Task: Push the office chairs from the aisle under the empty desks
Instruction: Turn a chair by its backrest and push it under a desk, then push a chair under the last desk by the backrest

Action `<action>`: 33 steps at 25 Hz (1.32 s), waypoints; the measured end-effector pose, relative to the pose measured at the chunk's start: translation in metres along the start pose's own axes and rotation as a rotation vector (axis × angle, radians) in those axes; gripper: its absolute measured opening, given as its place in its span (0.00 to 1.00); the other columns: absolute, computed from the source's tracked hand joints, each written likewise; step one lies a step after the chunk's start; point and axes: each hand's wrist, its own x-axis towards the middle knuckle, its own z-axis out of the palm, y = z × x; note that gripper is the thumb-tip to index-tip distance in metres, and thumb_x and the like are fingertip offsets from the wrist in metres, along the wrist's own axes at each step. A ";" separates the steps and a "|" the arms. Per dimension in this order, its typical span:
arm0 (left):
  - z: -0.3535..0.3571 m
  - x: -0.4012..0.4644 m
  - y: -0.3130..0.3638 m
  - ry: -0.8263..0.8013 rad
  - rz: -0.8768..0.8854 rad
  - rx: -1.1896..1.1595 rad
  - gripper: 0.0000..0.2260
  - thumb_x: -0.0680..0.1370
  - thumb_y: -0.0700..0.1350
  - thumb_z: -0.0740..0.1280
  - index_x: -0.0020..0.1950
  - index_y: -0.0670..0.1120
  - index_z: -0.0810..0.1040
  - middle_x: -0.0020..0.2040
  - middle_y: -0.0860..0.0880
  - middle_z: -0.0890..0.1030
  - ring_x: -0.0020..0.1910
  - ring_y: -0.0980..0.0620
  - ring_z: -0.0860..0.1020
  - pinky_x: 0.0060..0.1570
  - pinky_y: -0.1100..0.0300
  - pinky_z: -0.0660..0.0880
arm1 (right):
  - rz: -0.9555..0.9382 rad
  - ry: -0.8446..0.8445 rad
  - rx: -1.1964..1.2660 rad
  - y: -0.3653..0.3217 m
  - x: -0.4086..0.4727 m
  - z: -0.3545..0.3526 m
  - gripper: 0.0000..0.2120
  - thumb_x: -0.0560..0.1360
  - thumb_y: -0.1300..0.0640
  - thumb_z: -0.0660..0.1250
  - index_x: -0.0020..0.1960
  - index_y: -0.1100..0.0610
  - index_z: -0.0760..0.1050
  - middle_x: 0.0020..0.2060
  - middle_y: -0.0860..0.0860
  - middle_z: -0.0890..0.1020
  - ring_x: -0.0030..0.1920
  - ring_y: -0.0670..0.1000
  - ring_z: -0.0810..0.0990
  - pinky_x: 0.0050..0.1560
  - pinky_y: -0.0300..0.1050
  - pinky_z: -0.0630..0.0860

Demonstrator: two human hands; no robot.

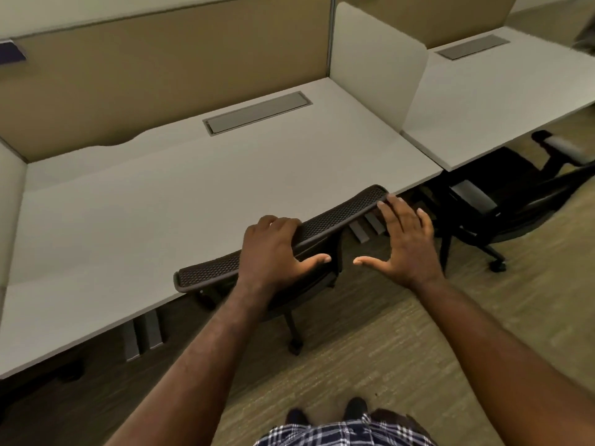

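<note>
A black mesh office chair point(341, 214) is tucked under the white desk point(180, 201) in front of me, its backrest top against the desk's front edge. My left hand point(273, 252) rests on the backrest's top rail, fingers curled over it and thumb behind. My right hand point(402, 239) is flat and spread, with only the fingertips touching the right end of the rail. A second black chair point(502, 201) stands partly under the neighbouring desk point(502, 98) on the right, turned at an angle.
Tan partition panels point(161, 75) back both desks, and a white divider point(376, 66) separates them. Each desk has a grey cable flap point(257, 112). Desk legs point(145, 333) show underneath. The carpeted aisle point(402, 349) lies behind the chairs, with my feet point(325, 412) on it.
</note>
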 end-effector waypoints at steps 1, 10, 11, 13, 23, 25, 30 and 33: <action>0.005 0.010 0.017 -0.004 0.058 -0.017 0.36 0.68 0.77 0.62 0.63 0.52 0.76 0.59 0.52 0.79 0.62 0.48 0.71 0.57 0.50 0.67 | 0.043 -0.002 -0.014 0.013 -0.011 -0.004 0.54 0.66 0.20 0.55 0.79 0.56 0.56 0.78 0.56 0.58 0.78 0.55 0.56 0.74 0.66 0.52; 0.091 0.097 0.217 -0.060 0.438 -0.043 0.36 0.70 0.75 0.60 0.67 0.52 0.74 0.65 0.52 0.77 0.68 0.48 0.68 0.63 0.48 0.65 | 0.387 -0.019 -0.103 0.205 -0.114 -0.050 0.52 0.67 0.20 0.54 0.76 0.57 0.62 0.75 0.57 0.64 0.75 0.57 0.64 0.71 0.67 0.58; 0.104 0.106 0.245 -0.083 0.453 -0.045 0.36 0.70 0.75 0.59 0.68 0.52 0.73 0.66 0.52 0.76 0.69 0.48 0.67 0.64 0.48 0.65 | 0.417 -0.025 -0.105 0.231 -0.124 -0.058 0.52 0.67 0.20 0.54 0.76 0.57 0.62 0.76 0.57 0.64 0.75 0.57 0.64 0.71 0.68 0.58; 0.128 0.121 0.303 -0.128 0.483 -0.048 0.37 0.70 0.76 0.58 0.71 0.53 0.70 0.69 0.53 0.74 0.70 0.48 0.66 0.66 0.47 0.64 | 0.460 -0.027 -0.113 0.282 -0.144 -0.077 0.52 0.67 0.20 0.55 0.76 0.57 0.62 0.76 0.56 0.64 0.74 0.56 0.64 0.72 0.67 0.57; 0.193 0.199 0.525 -0.100 0.587 -0.167 0.42 0.70 0.77 0.58 0.75 0.50 0.65 0.71 0.50 0.72 0.70 0.48 0.68 0.67 0.45 0.65 | 0.585 0.038 -0.191 0.487 -0.212 -0.161 0.50 0.67 0.21 0.55 0.76 0.56 0.64 0.76 0.56 0.64 0.75 0.56 0.62 0.73 0.65 0.54; 0.202 0.222 0.560 -0.100 0.599 -0.184 0.43 0.70 0.77 0.57 0.76 0.50 0.64 0.73 0.50 0.70 0.71 0.48 0.66 0.68 0.45 0.63 | 0.600 0.055 -0.185 0.523 -0.213 -0.167 0.48 0.68 0.23 0.56 0.76 0.56 0.64 0.77 0.56 0.63 0.76 0.56 0.60 0.74 0.63 0.51; 0.233 0.291 0.640 -0.032 0.608 -0.178 0.43 0.71 0.78 0.55 0.76 0.50 0.63 0.74 0.49 0.67 0.72 0.48 0.65 0.67 0.46 0.62 | 0.573 0.054 -0.208 0.624 -0.186 -0.175 0.45 0.70 0.26 0.56 0.76 0.55 0.63 0.77 0.55 0.62 0.77 0.56 0.58 0.75 0.63 0.52; 0.252 0.342 0.682 0.004 0.579 -0.171 0.43 0.70 0.78 0.54 0.76 0.50 0.62 0.74 0.49 0.66 0.72 0.48 0.64 0.68 0.45 0.61 | 0.540 0.044 -0.206 0.684 -0.153 -0.184 0.45 0.70 0.26 0.56 0.77 0.56 0.62 0.78 0.55 0.61 0.78 0.56 0.57 0.75 0.63 0.51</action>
